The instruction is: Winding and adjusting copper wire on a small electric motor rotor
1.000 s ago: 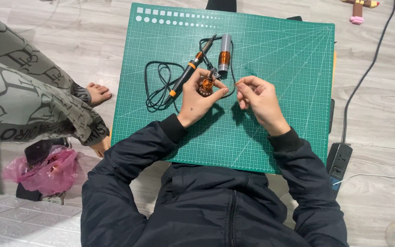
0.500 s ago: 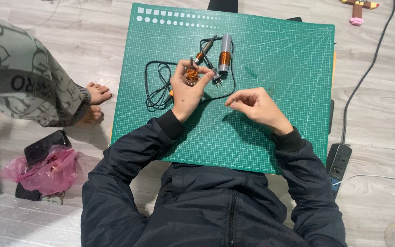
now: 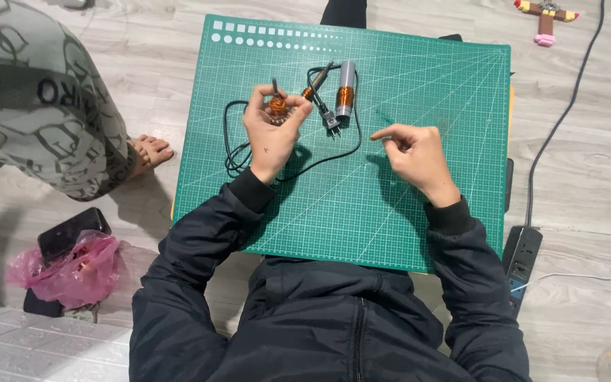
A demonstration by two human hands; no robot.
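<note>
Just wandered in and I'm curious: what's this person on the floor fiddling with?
A person in a black jacket sits over a green cutting mat on the floor. Their left hand lifts a small orange coil-wound part off the mat, fingers curled around it. Their right hand hovers apart to the right, fingers pinched, possibly on a thin wire too fine to make out. A grey cylinder with an orange band and a black cord with a plug lie on the mat. Someone else's bare foot rests beside it.
</note>
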